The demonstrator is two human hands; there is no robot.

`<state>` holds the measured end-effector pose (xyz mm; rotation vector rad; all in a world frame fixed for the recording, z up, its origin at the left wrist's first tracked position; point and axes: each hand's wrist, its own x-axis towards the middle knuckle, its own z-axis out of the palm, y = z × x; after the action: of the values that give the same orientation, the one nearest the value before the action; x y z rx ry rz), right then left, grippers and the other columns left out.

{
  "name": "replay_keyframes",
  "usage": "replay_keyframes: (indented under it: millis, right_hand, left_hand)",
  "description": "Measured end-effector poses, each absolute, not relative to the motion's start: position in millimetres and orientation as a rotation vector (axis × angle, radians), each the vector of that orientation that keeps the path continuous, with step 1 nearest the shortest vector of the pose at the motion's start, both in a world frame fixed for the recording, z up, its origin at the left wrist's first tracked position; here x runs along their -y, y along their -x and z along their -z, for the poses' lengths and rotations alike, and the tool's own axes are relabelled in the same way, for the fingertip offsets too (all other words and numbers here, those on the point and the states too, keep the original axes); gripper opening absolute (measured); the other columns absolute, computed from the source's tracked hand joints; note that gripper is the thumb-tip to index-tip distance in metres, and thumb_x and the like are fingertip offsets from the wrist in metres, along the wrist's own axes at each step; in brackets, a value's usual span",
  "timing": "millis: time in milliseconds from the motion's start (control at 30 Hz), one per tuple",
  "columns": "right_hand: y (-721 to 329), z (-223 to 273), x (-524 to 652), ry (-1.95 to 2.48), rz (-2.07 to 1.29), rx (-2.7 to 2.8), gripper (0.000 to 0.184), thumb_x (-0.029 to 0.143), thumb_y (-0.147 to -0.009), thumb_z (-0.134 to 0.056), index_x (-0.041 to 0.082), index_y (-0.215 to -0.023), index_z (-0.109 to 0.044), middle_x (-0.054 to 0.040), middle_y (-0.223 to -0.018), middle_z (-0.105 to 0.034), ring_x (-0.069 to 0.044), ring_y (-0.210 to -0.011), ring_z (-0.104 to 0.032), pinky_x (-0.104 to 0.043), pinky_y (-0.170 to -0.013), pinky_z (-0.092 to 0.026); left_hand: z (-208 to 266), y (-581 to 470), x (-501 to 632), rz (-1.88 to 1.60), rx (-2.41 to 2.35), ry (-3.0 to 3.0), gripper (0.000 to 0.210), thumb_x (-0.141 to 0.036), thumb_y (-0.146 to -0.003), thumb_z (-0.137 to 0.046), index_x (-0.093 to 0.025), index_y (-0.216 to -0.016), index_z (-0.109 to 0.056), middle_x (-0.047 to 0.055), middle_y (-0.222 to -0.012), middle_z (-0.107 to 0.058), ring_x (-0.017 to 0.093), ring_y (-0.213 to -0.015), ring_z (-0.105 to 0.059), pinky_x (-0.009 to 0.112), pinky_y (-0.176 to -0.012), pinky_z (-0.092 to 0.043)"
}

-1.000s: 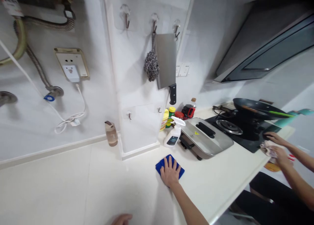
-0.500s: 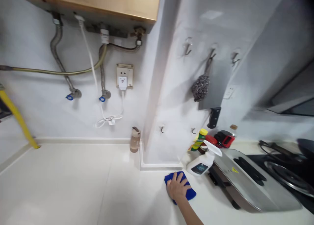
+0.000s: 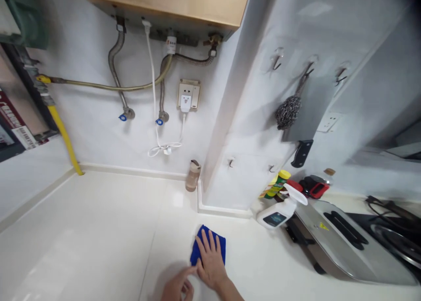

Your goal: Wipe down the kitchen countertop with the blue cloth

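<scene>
My right hand [image 3: 211, 260] lies flat on a folded blue cloth [image 3: 221, 245], fingers spread, pressing it against the white countertop [image 3: 108, 231]. At the bottom edge is my left hand [image 3: 177, 287], holding nothing. Its index finger reaches toward the cloth's lower left corner and the right thumb, while the other fingers are loosely bent. Whether that fingertip touches the cloth, I cannot tell. To the right of the cloth stands a white spray bottle [image 3: 276, 213], and a brown drinking bottle [image 3: 192, 176] is in the corner behind it.
A grey electric pan with a lid [image 3: 348, 239] takes up the right side. From wall hooks hang a steel scourer [image 3: 288, 111] and a cleaver [image 3: 311, 112]. A yellow pipe [image 3: 65, 136] meets the counter at the left. Hoses and a looped white cord [image 3: 166, 147] hang below the heater [image 3: 171, 3].
My right hand has slid the cloth to the left, away from the spray bottle. My left hand has come into view at the bottom. The view has turned left.
</scene>
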<state>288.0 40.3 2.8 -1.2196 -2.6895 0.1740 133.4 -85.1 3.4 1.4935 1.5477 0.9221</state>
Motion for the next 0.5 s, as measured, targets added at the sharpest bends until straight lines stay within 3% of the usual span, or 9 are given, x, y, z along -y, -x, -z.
replay_keyframes:
  millis: [100, 200, 333, 400, 500]
  right_hand:
    - [-299.5, -10.1, -1.9, 1.118, -0.241, 2.748, 0.079, 0.03, -0.082, -0.051, 0.029, -0.152, -0.014, -0.0055, -0.162, -0.004, -0.037, -0.148, -0.002, -0.067, -0.117, -0.017]
    - [-311.8, -14.4, 26.0, 1.069, -0.349, 2.734, 0.072, 0.033, -0.085, -0.05, 0.03, -0.151, -0.02, -0.0051, -0.161, -0.009, -0.036, -0.148, -0.004, -0.067, -0.117, -0.015]
    - [-336.6, -8.3, 34.6, 1.141, -0.691, 2.433, 0.046, 0.044, -0.097, -0.034, 0.033, -0.14, -0.044, -0.0027, -0.153, -0.038, -0.026, -0.144, -0.03, -0.059, -0.117, -0.029]
    - [-350.7, -1.6, 28.4, 1.273, -0.691, 2.16, 0.047, 0.045, -0.097, -0.03, 0.027, -0.137, -0.048, -0.0066, -0.144, -0.05, -0.023, -0.136, -0.043, -0.053, -0.115, -0.037]
    - [-368.5, 8.8, 20.9, 1.357, -0.509, 1.976, 0.051, 0.05, -0.094, -0.037, 0.018, -0.129, -0.054, -0.0139, -0.135, -0.057, -0.027, -0.129, -0.05, -0.054, -0.112, -0.041]
  left_hand:
    - [-13.6, -136.3, 90.5, -1.102, -1.548, -1.419, 0.047, -0.048, -0.091, -0.041, -0.026, -0.13, -0.053, 0.006, -0.103, -0.07, 0.015, -0.072, -0.063, 0.028, -0.071, -0.055]
    - [-14.2, -138.5, 93.1, -1.203, -1.559, -1.294, 0.047, -0.05, -0.095, -0.033, -0.022, -0.124, -0.055, 0.005, -0.095, -0.068, 0.013, -0.067, -0.062, 0.028, -0.07, -0.055]
    - [-8.5, -140.1, 94.1, -1.184, -1.626, -1.321, 0.043, -0.044, -0.095, -0.031, -0.022, -0.124, -0.055, 0.007, -0.103, -0.068, 0.015, -0.074, -0.064, 0.031, -0.077, -0.055]
    - [-10.4, -140.2, 91.4, -1.059, -1.716, -1.454, 0.041, -0.038, -0.094, -0.033, -0.024, -0.125, -0.054, 0.008, -0.116, -0.066, 0.017, -0.086, -0.065, 0.033, -0.084, -0.054]
    - [-20.3, -140.1, 80.2, -0.825, -1.833, -1.608, 0.041, -0.032, -0.093, -0.032, -0.024, -0.127, -0.054, 0.009, -0.127, -0.06, 0.019, -0.104, -0.063, 0.035, -0.093, -0.05]
